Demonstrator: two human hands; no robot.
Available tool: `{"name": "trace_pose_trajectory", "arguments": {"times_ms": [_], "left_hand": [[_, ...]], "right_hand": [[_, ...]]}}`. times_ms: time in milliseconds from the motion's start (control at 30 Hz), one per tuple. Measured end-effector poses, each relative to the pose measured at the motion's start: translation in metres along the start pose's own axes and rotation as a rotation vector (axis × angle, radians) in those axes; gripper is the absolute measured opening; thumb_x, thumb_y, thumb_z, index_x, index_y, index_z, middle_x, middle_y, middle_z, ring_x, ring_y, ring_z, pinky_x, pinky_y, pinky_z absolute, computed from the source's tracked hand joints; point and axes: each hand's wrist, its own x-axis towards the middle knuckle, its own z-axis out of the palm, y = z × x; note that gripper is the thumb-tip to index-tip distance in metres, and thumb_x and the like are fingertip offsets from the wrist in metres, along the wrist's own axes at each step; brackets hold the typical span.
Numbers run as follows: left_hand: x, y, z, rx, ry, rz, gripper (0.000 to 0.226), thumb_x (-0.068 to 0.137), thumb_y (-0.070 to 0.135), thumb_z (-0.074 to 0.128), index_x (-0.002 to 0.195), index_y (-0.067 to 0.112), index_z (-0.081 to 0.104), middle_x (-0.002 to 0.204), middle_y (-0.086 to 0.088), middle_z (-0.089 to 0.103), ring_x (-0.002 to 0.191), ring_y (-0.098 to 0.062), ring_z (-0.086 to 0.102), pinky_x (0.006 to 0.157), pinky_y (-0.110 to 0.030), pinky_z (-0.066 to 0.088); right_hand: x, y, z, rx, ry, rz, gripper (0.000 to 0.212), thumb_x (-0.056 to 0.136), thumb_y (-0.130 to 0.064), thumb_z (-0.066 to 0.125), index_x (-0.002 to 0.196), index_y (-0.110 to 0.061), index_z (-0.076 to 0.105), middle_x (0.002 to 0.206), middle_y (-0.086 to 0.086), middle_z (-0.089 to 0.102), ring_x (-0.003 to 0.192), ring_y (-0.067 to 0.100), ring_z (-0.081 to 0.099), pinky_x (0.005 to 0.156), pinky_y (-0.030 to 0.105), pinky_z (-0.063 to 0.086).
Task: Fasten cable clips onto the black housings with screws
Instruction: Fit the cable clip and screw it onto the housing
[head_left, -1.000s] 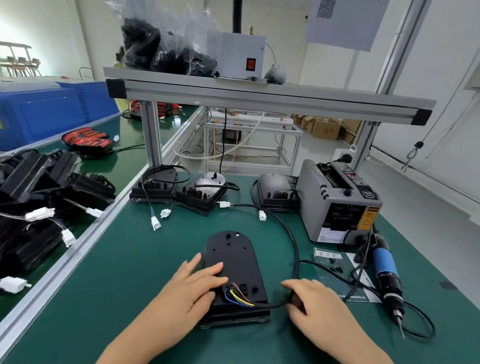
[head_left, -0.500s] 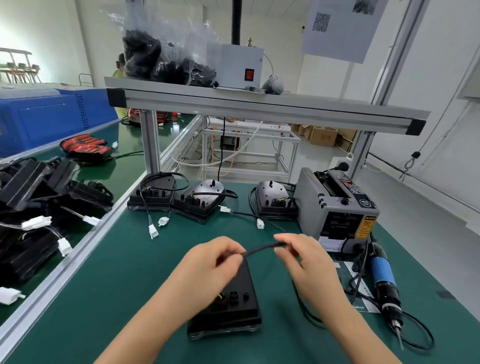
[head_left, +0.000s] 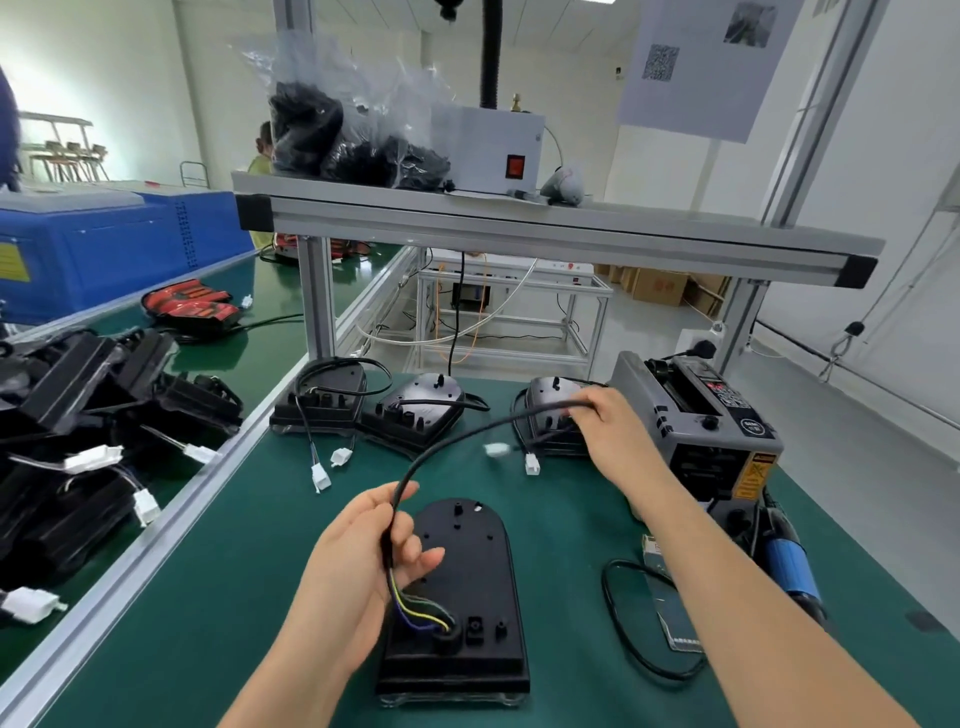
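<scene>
The left hand (head_left: 358, 561) curls its fingers round the cable (head_left: 447, 441) just above the housing (head_left: 467, 571), which lies flat beside its fingertips. The right hand (head_left: 608, 421) grips the cable farther out. Drawing it straight, without kinks, should seat it for a clip.

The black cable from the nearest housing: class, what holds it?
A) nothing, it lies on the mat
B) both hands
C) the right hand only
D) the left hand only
B: the left hand grips the black cable just above the housing, and the right hand holds it farther along.
</scene>
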Motion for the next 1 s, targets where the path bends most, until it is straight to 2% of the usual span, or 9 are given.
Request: {"name": "trace_pose_trajectory", "arguments": {"times_ms": [200,300,467,667,733,767,833,900,1000], "left_hand": [[0.020,0.021,0.015,0.459,-0.037,0.386,0.024,0.096,0.032,0.049,0.119,0.040,0.048,0.062,0.005,0.056,0.056,-0.016,0.060,0.074,-0.040,0.055],[0.028,0.043,0.025,0.578,-0.071,0.502,0.012,0.091,0.039,0.053,0.096,0.038,0.063,0.048,0.007,0.043,0.042,-0.010,0.048,0.060,-0.037,0.054],[0.027,0.051,0.016,0.073,-0.077,0.442,0.027,0.096,0.033,0.047,0.078,0.019,0.061,0.052,0.006,0.026,0.042,-0.010,0.022,0.045,-0.024,0.043],[0.034,0.033,-0.014,-0.187,0.097,0.279,0.026,0.102,0.029,0.039,0.088,0.017,0.057,0.058,0.004,0.033,0.041,-0.008,0.033,0.044,-0.023,0.043],[0.040,0.031,-0.019,0.004,0.265,0.246,0.019,0.100,0.023,0.046,0.118,0.018,0.050,0.084,-0.003,0.050,0.064,-0.012,0.055,0.061,-0.030,0.052],[0.044,0.032,-0.021,0.213,0.388,0.284,0.039,0.097,0.021,0.051,0.134,0.019,0.039,0.109,-0.006,0.051,0.091,-0.017,0.059,0.078,-0.034,0.052],[0.051,0.038,-0.022,0.819,0.528,0.507,0.072,0.091,0.024,0.061,0.148,0.020,0.018,0.147,-0.007,0.030,0.135,-0.024,0.030,0.109,-0.039,0.030],[0.063,0.044,-0.013,1.366,0.426,0.684,0.075,0.091,0.038,0.057,0.150,0.019,0.014,0.157,-0.005,0.014,0.145,-0.025,0.007,0.116,-0.046,0.009],[0.088,0.050,0.009,1.699,0.139,0.390,0.065,0.096,0.049,0.040,0.150,0.023,0.014,0.156,-0.001,0.023,0.143,-0.024,0.018,0.113,-0.056,0.007]], "right_hand": [[0.001,-0.032,-0.002,-0.157,-0.019,-0.173,0.015,0.100,-0.026,0.042,0.090,-0.018,0.051,0.066,-0.006,0.050,0.064,0.011,0.046,0.057,0.032,0.032],[0.001,-0.041,-0.001,-0.067,-0.088,-0.205,0.015,0.101,-0.028,0.042,0.097,-0.018,0.052,0.072,-0.007,0.053,0.068,0.008,0.048,0.062,0.029,0.034],[0.002,-0.010,0.000,0.077,-0.094,-0.037,0.015,0.098,-0.027,0.047,0.091,-0.017,0.055,0.073,-0.008,0.051,0.064,0.006,0.044,0.060,0.025,0.033],[0.000,0.030,0.008,-0.075,-0.188,0.189,0.033,0.100,-0.039,0.038,0.091,-0.014,0.057,0.075,0.000,0.061,0.075,0.024,0.062,0.075,0.035,0.049],[0.000,0.024,0.004,-0.151,-0.179,0.145,0.035,0.100,-0.042,0.038,0.093,-0.014,0.055,0.076,-0.003,0.059,0.069,0.024,0.062,0.075,0.040,0.052],[0.002,0.020,0.001,-0.263,-0.169,0.086,0.033,0.099,-0.043,0.038,0.093,-0.014,0.053,0.077,-0.002,0.059,0.068,0.023,0.060,0.070,0.039,0.051],[0.007,0.011,-0.008,-0.458,-0.140,-0.047,0.024,0.098,-0.039,0.040,0.092,-0.016,0.047,0.073,-0.001,0.058,0.065,0.019,0.056,0.056,0.033,0.044],[0.013,0.001,-0.018,-0.522,-0.117,-0.147,0.014,0.099,-0.030,0.038,0.096,-0.018,0.045,0.069,-0.002,0.055,0.062,0.016,0.053,0.049,0.030,0.034],[0.022,-0.015,-0.030,-0.510,-0.125,-0.212,0.012,0.099,-0.022,0.036,0.108,-0.017,0.043,0.068,0.000,0.055,0.060,0.017,0.053,0.048,0.032,0.033]]}}
